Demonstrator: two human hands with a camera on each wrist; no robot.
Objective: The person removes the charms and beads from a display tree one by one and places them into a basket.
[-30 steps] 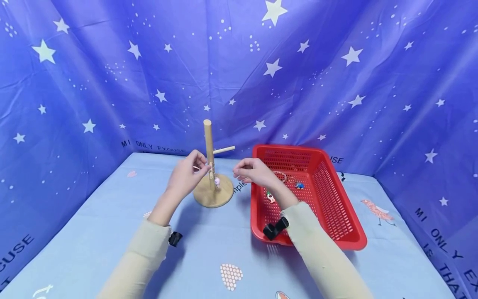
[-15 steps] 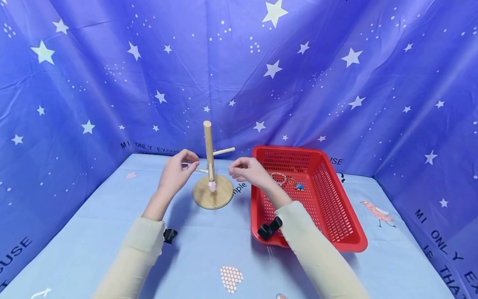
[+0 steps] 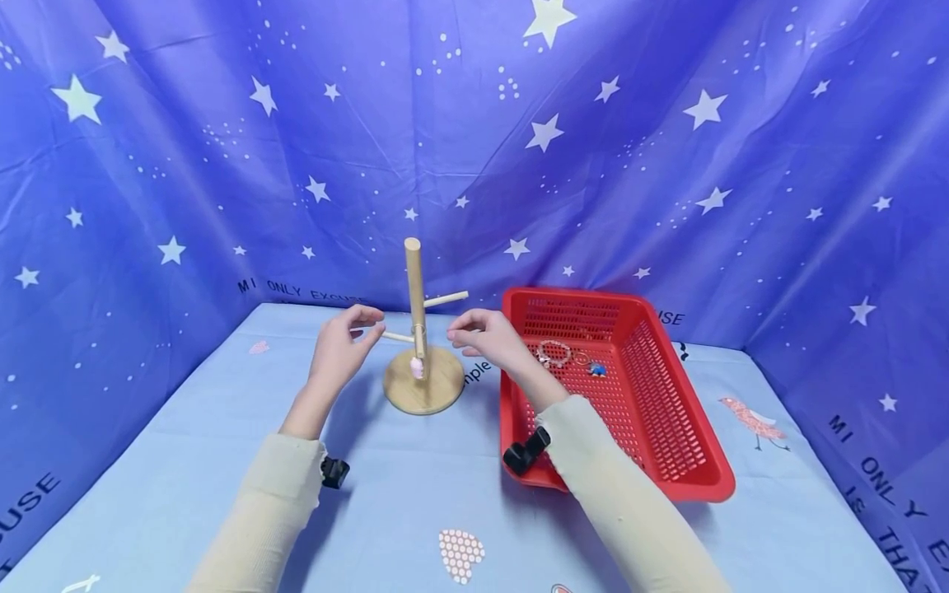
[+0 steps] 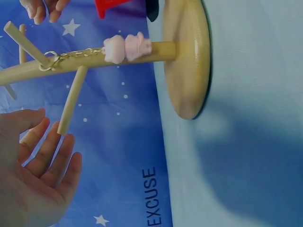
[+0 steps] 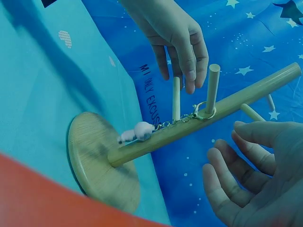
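Observation:
A wooden stand [image 3: 414,276] with several short pegs and a round base is in the middle of the table in the head view. A keychain with a pink figure [image 4: 125,48] hangs on it, its metal ring round one peg and its chain along the post. My left hand [image 3: 343,346] is left of the post, fingers loosely bent around the end of a side peg; whether they touch it I cannot tell. Right of the post, my right hand [image 3: 493,339] hovers with relaxed fingers and holds nothing. In the right wrist view, the pink figure [image 5: 143,131] lies along the post.
A red plastic basket [image 3: 678,412] stands on the right, under my right forearm. Inside are a beaded bracelet [image 3: 563,346] and a keychain with a blue charm [image 3: 596,371]. A blue star-patterned curtain [image 3: 474,123] closes off the back and sides.
My left hand has drawn back to the left from the post and the ring. The pink figure has swung slightly left and hangs in front of the post. My right hand has shifted slightly left.

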